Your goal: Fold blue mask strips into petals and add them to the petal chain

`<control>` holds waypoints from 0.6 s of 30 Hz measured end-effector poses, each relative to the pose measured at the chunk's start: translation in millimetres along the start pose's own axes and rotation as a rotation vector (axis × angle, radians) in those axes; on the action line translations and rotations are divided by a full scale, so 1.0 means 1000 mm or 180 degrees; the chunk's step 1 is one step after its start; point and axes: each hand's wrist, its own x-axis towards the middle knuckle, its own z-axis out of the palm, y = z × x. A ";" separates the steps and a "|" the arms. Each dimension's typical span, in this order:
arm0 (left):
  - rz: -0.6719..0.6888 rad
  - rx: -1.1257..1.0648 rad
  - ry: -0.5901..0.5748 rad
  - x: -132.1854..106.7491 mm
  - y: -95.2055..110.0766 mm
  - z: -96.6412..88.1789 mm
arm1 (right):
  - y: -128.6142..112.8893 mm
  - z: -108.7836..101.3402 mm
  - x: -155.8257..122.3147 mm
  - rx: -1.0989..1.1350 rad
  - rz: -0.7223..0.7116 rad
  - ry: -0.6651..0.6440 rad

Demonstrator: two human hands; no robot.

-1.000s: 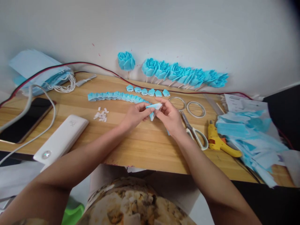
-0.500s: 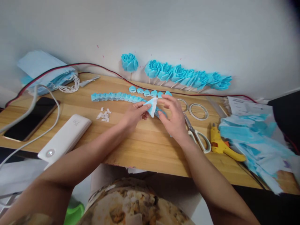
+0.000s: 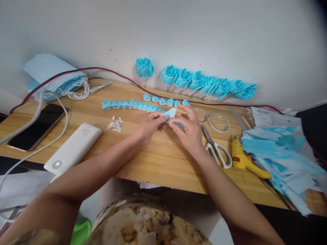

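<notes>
Between the thumb and fingers of my left hand [image 3: 150,126] is a folded blue-and-white fabric piece [image 3: 172,113]. My right hand [image 3: 190,132] pinches the lower right edge of this piece with thumb and index finger, the other fingers raised and curved. Behind the hands runs a long curved row of folded blue petals [image 3: 127,105], its right end hidden by my fingers. Several separate folded petals [image 3: 162,101] lie farther back. A small heap of white snippets [image 3: 116,125] rests left of my left hand. Scissors [image 3: 217,148] with white handles lie right of my right hand.
Blue fabric flowers on sticks [image 3: 198,81] lean along the wall. Two tape rolls [image 3: 218,123], a yellow glue gun [image 3: 241,156] and blue fabric scraps [image 3: 278,146] are at right. A power bank [image 3: 74,148], a phone [image 3: 38,126], cables and a fabric stack [image 3: 51,71] occupy the left.
The white edge of the fabric piece has been folded down, making it flatter. My right thumb and index finger have closed in on its edge. The view has shifted slightly.
</notes>
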 end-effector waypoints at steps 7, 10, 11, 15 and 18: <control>0.0080 0.0162 0.0030 -0.001 -0.001 0.000 | -0.001 0.006 -0.001 0.1174 0.1060 0.0015; 0.0091 0.0193 0.0022 0.001 -0.002 -0.001 | 0.000 0.008 -0.001 0.1555 0.1414 -0.0062; 0.0091 0.0203 0.0013 0.001 -0.003 -0.001 | 0.000 0.008 -0.001 0.1602 0.1484 -0.0069; 0.0138 0.0253 -0.0031 0.003 -0.006 -0.004 | 0.000 0.009 -0.001 0.1699 0.1594 -0.0010; 0.0200 0.0315 -0.0043 0.004 -0.008 -0.005 | 0.000 0.010 0.000 0.1996 0.1732 0.0048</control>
